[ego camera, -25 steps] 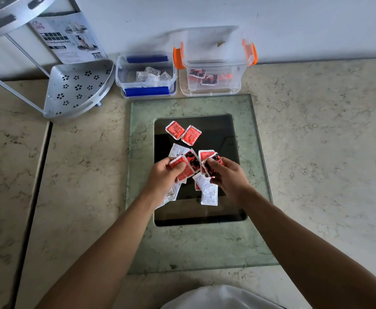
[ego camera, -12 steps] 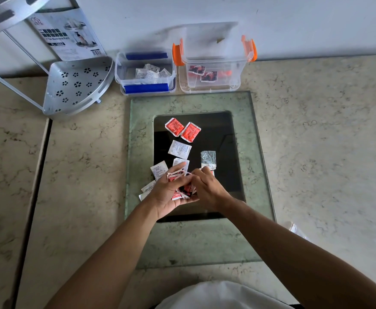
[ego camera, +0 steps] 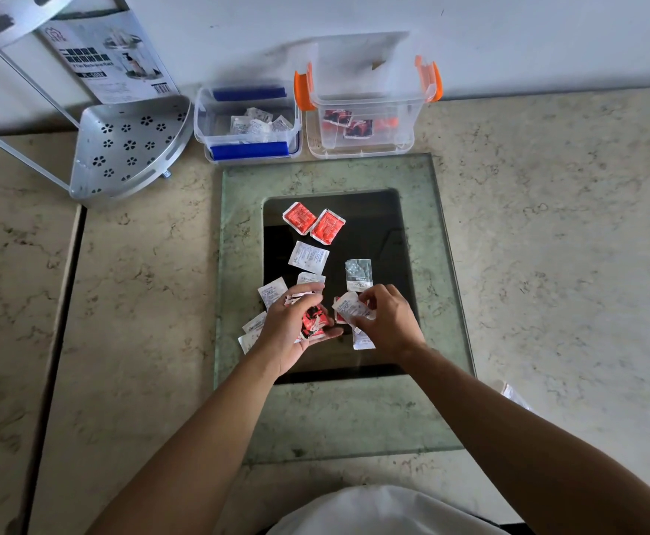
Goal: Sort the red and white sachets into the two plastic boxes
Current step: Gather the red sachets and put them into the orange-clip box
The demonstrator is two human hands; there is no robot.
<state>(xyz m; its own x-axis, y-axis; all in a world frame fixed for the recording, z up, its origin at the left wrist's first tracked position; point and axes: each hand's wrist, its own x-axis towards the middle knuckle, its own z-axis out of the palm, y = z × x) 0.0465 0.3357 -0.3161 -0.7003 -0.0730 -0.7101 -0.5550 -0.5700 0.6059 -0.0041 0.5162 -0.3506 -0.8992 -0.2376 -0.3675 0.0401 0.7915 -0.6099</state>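
From the head camera, everything sits around the glass panel (ego camera: 339, 415) on the counter (ego camera: 547, 245). Over its near half, the left hand (ego camera: 288, 334) cups a bunch of red sachets (ego camera: 313, 322), fingers curled around them; the right hand (ego camera: 387, 326) pinches a white sachet (ego camera: 352, 308). More lie loose toward the panel's far edge. Beyond it stand the blue-clipped box (ego camera: 248, 123) with whites and the orange-clipped box (ego camera: 362, 117) with reds. The loosely cupped bunch could spill, or a white could slip in among reds.
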